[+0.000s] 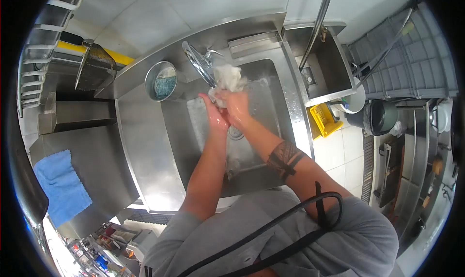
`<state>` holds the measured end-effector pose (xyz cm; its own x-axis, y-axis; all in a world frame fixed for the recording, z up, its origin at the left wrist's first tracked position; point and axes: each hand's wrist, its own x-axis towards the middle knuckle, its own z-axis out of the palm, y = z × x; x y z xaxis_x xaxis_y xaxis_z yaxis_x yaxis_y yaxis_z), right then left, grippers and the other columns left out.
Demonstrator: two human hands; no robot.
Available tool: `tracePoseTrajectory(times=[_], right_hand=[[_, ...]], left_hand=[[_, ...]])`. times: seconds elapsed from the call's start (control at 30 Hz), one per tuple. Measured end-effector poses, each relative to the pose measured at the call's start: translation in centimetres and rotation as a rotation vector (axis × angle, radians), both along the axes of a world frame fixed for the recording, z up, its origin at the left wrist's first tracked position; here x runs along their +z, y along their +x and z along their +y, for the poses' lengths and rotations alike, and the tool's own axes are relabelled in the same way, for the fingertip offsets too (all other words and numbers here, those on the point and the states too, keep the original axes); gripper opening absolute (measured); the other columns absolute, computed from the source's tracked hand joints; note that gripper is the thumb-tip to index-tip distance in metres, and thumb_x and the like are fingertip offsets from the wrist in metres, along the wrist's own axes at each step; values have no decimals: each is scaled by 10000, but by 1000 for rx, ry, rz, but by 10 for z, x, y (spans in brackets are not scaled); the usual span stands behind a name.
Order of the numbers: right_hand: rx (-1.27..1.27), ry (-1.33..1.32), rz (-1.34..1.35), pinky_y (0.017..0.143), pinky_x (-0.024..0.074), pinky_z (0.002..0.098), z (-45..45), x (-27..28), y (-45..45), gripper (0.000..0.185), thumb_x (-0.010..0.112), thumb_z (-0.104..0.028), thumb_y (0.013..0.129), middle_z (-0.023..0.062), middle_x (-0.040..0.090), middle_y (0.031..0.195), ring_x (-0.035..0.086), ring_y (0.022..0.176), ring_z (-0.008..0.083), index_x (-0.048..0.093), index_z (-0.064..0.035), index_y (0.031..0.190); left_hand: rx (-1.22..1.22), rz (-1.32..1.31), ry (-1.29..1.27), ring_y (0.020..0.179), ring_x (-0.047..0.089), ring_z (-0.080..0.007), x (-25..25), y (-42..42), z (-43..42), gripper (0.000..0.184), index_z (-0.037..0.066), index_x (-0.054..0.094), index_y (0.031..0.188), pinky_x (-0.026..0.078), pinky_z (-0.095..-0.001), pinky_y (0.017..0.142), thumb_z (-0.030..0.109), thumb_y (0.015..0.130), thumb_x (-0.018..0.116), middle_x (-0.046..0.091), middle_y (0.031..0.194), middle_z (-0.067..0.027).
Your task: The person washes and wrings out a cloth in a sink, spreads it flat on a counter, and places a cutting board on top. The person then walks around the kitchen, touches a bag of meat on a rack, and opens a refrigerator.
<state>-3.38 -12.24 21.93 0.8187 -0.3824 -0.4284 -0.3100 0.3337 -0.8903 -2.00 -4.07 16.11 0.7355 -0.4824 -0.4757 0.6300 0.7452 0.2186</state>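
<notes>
A wet, crumpled white cloth (227, 79) is bunched below the spout of the chrome faucet (196, 64), above the steel sink basin (264, 107). My right hand (236, 106) is closed around the lower part of the cloth. Pressed against its inner side is my left hand (216, 113), palm turned up and thumb stretched out, touching the cloth's edge. Its other fingers are mostly hidden by the cloth and the right hand. Both hands look wet. Beneath the wrists shows part of a round drain (235, 133).
A round metal container (161, 81) with bluish contents stands at the sink's back left corner. On the left counter lies a blue towel (62, 185). A smaller steel basin (327, 66) adjoins at the right, above a yellow plastic basket (325, 120). Metal racks line the far right.
</notes>
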Motion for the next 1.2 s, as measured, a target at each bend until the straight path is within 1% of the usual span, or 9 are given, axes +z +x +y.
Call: tracePoseTrajectory(times=[0.13, 0.3, 0.37, 0.57, 0.87, 0.97, 1.0, 1.07, 1.2], right_hand=[[-259, 1468, -133, 767, 553, 357, 14, 21, -11, 362, 665, -142, 831, 182, 615, 1117, 613, 1064, 277, 545, -28, 1154], [-52, 1603, -26, 653, 546, 271, -9, 21, -18, 331, 641, -108, 835, 128, 587, 1015, 606, 886, 196, 551, -39, 1146], [117, 1647, 63, 584, 522, 251, -25, 3, -21, 350, 653, -101, 819, 118, 587, 937, 599, 792, 169, 544, -33, 1144], [489, 612, 232, 432, 351, 260, -27, 8, -9, 358, 691, -105, 705, 54, 540, 691, 511, 546, 151, 574, -46, 1038], [591, -740, 224, 765, 529, 431, -1, -79, 9, 466, 710, -182, 643, 273, 674, 1001, 678, 896, 386, 639, 43, 1045], [497, -861, 270, 704, 535, 389, -9, -62, 4, 349, 721, -253, 714, 142, 685, 897, 647, 732, 247, 665, 1, 947], [540, -457, 289, 716, 546, 401, -17, -42, 2, 341, 704, -264, 746, 117, 674, 870, 646, 736, 251, 652, -27, 985], [563, -54, 296, 728, 557, 413, -20, -33, 0, 333, 687, -275, 778, 92, 664, 843, 645, 739, 254, 639, -55, 1023], [265, 1078, 79, 751, 553, 408, -3, -31, -2, 330, 638, -231, 832, 68, 618, 967, 626, 863, 247, 587, -113, 1136]], left_hand=[[-28, -297, -376, 1304, 426, -383, -4, 9, -13, 745, 48, 297, 1470, 381, -535, 1052, 508, 927, 517, 410, 1471, -151], [73, -177, -605, 1212, 504, -382, 13, 26, -12, 605, 38, 435, 1363, 460, -558, 956, 403, 905, 591, 465, 1402, -159], [-159, -236, -72, 950, 624, -309, 19, 52, 5, 359, 28, 549, 1097, 542, -489, 788, 224, 831, 691, 589, 1164, -168], [-518, -616, 702, 609, 600, -208, 40, 89, -4, 243, 55, 567, 866, 493, -332, 585, 52, 688, 731, 599, 705, -89], [-593, -867, 1775, 721, 644, -273, -14, 88, -20, 343, -47, 619, 843, 517, -375, 702, 289, 798, 668, 622, 787, -203], [-432, -855, 1670, 802, 659, -286, -2, 88, -15, 424, -4, 638, 896, 536, -398, 734, 415, 838, 668, 649, 864, -183], [-439, -852, 1665, 802, 659, -286, 1, 89, -8, 424, -4, 638, 896, 536, -398, 734, 415, 838, 668, 649, 864, -183], [-233, 34, 445, 844, 652, -304, 8, 95, 9, 447, 54, 621, 1026, 553, -423, 750, 477, 880, 631, 653, 946, -154], [31, -71, 0, 799, 635, -319, -58, 57, 20, 313, 93, 626, 1073, 570, -467, 754, 354, 902, 651, 638, 897, -119]])
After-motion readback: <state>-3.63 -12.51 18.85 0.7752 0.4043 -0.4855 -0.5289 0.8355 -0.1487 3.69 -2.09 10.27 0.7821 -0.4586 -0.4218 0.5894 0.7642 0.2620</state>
